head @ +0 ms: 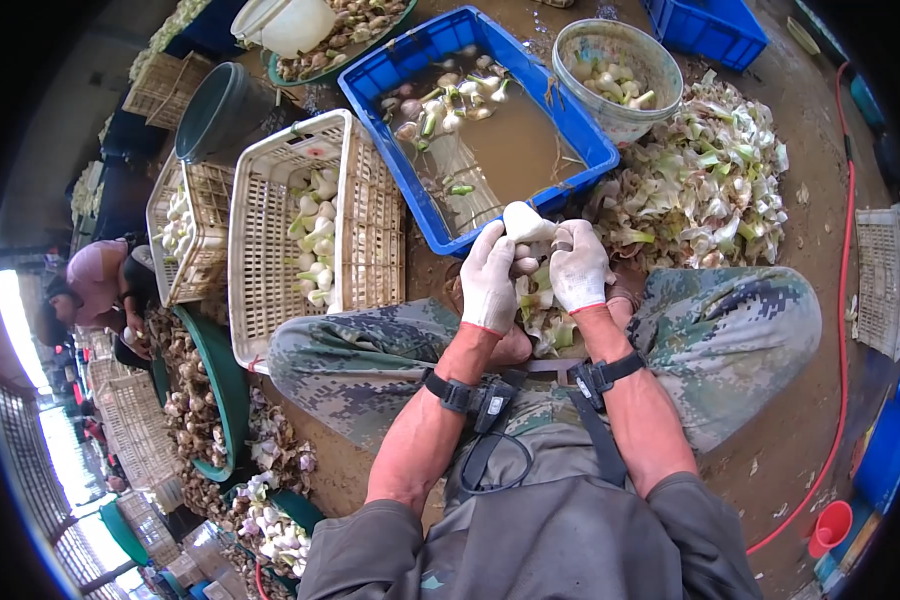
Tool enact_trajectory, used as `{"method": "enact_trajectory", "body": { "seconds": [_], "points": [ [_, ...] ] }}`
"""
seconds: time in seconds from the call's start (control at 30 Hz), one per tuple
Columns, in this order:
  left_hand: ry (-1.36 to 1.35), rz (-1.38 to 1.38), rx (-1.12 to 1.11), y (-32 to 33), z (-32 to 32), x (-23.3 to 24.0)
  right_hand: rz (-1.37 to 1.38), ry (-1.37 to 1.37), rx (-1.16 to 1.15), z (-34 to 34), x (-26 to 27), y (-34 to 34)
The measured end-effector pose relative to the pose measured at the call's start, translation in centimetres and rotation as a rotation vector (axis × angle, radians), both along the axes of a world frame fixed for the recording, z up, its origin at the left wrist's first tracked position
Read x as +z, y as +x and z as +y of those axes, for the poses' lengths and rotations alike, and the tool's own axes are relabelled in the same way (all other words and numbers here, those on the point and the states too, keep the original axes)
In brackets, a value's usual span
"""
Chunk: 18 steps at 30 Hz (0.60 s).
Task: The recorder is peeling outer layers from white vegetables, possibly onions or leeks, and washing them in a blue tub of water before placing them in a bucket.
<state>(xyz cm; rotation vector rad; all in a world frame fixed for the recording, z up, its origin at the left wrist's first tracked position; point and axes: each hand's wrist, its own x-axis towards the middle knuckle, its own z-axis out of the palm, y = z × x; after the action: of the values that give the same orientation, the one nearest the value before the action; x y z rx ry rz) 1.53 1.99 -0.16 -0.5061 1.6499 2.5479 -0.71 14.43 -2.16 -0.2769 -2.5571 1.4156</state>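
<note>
A peeled white garlic bulb (523, 223) is held between my two hands above the near rim of a blue plastic tub (439, 244). My left hand (489, 281), in a white knit glove, grips the bulb from its left and lower side. In a matching glove, my right hand (579, 266) pinches the stem end; a dark ring-like band (562, 246) circles one of its fingers. Something small and dark shows between the hands, too hidden to name. Inside the tub, muddy water (506, 154) carries several garlic bulbs (450, 101) with cut green stems.
White plastic crates (375, 217) with garlic (319, 225) stand at left, near a person (101, 277) handling a bulb. A bucket (622, 124) of garlic and a heap of peeled skins (701, 176) lie at right. A red hose (844, 300) runs along the floor.
</note>
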Motion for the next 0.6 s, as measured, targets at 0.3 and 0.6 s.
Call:
{"method": "enact_trajectory", "body": {
  "seconds": [0.3,0.6],
  "points": [
    [0.659,-0.013,-0.035,-0.6,-1.9,0.4,-0.154,-0.225,-0.132,1.0,-2.5,-0.7],
    [0.94,0.319,0.293,-2.6,-7.9,2.9,-0.328,-0.232,0.047,2.2,-8.1,-0.1]
  ]
}}
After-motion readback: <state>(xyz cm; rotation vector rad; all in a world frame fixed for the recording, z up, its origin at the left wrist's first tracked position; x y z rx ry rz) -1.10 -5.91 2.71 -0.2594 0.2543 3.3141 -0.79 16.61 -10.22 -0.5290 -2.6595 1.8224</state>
